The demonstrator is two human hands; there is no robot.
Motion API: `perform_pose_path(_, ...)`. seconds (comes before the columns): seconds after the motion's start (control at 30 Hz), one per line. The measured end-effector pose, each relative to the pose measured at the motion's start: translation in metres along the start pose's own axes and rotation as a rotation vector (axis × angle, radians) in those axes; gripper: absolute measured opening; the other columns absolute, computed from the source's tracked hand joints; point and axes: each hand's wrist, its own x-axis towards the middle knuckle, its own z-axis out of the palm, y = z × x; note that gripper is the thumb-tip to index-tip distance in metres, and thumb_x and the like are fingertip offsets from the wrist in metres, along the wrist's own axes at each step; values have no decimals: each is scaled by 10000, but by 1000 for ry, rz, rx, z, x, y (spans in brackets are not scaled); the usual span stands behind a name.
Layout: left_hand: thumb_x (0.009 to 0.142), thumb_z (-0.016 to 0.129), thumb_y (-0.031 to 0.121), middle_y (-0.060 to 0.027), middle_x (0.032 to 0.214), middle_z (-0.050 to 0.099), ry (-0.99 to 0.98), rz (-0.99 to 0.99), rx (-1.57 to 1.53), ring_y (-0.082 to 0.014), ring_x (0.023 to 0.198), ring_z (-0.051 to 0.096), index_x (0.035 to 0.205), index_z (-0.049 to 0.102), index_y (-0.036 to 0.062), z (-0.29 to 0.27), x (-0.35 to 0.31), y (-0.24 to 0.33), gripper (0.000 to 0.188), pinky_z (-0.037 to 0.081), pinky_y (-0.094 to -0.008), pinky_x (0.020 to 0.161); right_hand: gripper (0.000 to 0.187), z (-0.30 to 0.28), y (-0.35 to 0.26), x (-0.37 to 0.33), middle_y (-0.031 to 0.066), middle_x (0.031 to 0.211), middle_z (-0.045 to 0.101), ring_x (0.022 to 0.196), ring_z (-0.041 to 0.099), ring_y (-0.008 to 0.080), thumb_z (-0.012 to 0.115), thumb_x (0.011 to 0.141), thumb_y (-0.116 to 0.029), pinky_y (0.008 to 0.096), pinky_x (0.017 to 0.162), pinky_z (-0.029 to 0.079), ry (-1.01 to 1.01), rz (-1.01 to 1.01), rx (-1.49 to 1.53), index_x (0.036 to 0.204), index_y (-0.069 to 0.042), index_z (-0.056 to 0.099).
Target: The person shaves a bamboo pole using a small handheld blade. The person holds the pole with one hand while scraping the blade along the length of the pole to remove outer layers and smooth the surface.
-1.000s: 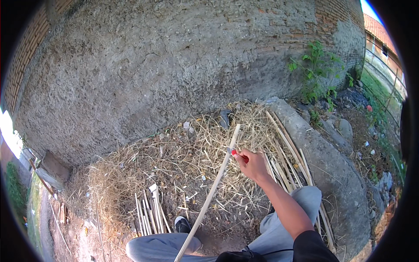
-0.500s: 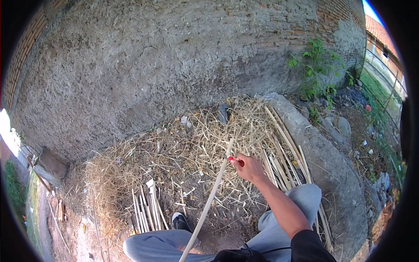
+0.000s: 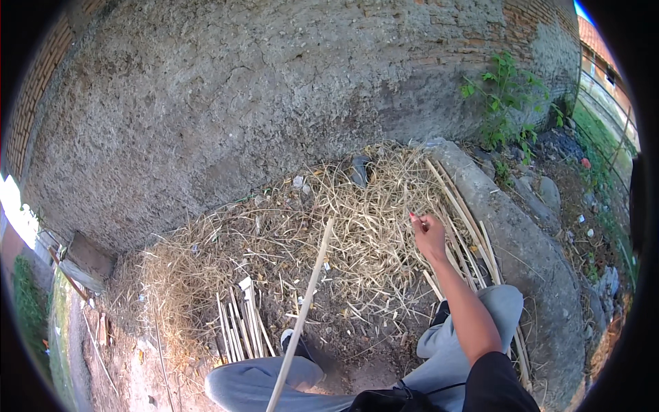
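Observation:
My right hand (image 3: 430, 237) is closed around a small red-handled tool (image 3: 412, 215). Most of the tool is covered by the fingers, so I cannot make out its kind. A long pale split stick (image 3: 303, 309), bamboo-like, slants up from the lower edge between my legs. Its far tip lies left of my right hand, apart from it. My left hand is outside the picture, and the stick's near end is cut off by the lower edge.
Curly pale shavings (image 3: 371, 237) cover the ground ahead. Strips lie in a bundle (image 3: 240, 323) by my left shoe (image 3: 296, 341), and more strips (image 3: 473, 237) lie at right along a concrete ledge (image 3: 528, 254). A rough wall (image 3: 261, 103) rises beyond; a green plant (image 3: 504, 96) grows beside it.
My right hand has moved off the stick, to the right and slightly up, with the red-handled tool still in it. The stick's tip has shifted left.

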Motion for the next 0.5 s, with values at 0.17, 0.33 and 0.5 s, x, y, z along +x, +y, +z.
perform_pose_path(0.17,1019,567,316,71,580,451,-142,-2,-287,-34,502,355,757,557,63,5,32,14,364,263,-253,437,303,15,-60,-62,-2,636,555,475,434,58,656,969,-338,257,441,341,-329,308,612,963,-38,608)
perform_pose_path(0.33,1007,590,288,80,589,444,-275,65,-383,-23,502,359,770,569,92,43,69,13,308,268,-236,437,253,-17,-89,-96,-34,672,511,419,349,15,663,971,-312,211,374,272,-504,439,755,939,-79,571)
perform_pose_path(0.5,1003,575,251,64,601,466,-343,45,-376,-38,514,391,778,569,93,65,102,53,275,287,-246,454,226,-35,-114,-134,-46,685,509,448,318,4,682,959,-268,210,420,288,-500,456,694,974,-54,613)
